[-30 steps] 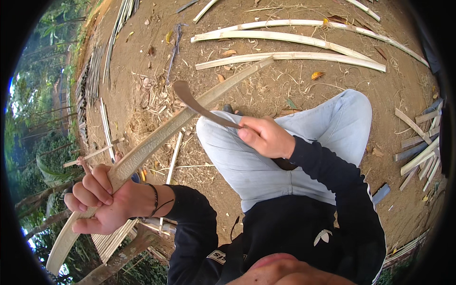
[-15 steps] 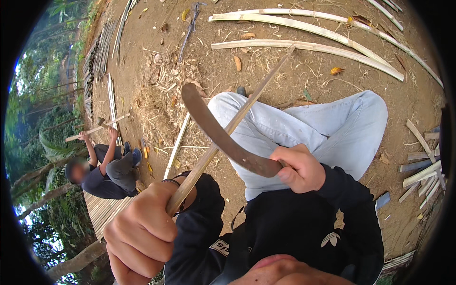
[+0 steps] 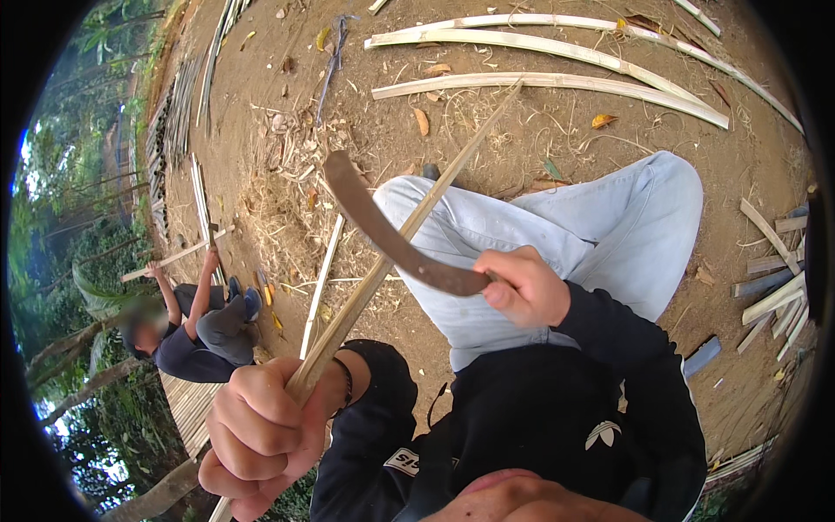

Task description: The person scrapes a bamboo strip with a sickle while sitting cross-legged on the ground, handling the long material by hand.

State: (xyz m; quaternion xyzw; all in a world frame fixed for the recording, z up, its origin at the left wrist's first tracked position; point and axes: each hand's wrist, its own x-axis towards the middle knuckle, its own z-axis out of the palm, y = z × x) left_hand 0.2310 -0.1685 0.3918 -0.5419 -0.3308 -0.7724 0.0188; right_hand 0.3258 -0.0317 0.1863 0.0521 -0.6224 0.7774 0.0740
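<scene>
1. Far to the left of the left hand, a second person [image 3: 196,326] sits low on the dirt in dark clothes, arms raised to a thin pale stick [image 3: 174,258].
2. Beyond that person, a row of flat split slats [image 3: 178,122] lies side by side along the edge of the bare ground.
3. The left hand [image 3: 261,435] is closed in a tight fist around the lower end of a long bamboo strip [image 3: 391,261]. A dark band circles the wrist above a black sleeve.
4. The strip is narrow, flat and tan, with a fibrous look. It runs up and to the right from the fist, over the pale blue trouser leg [image 3: 557,244], and tapers to a thin tip near the split poles.
5. Just right of the fist and above it, a curved blade [image 3: 391,235] crosses the strip. It is dark, dull metal, broad at its rounded far end, and its edge lies against the strip about midway along it.
6. The right hand [image 3: 522,287] is clenched around the blade's handle, which is hidden inside the fingers.
7. Well above the right hand, long pale split bamboo poles [image 3: 557,83] lie curved on dry brown earth strewn with shavings and dead leaves.
8. To the far right of that hand, short cut offcuts [image 3: 774,287] lie in a loose heap.
</scene>
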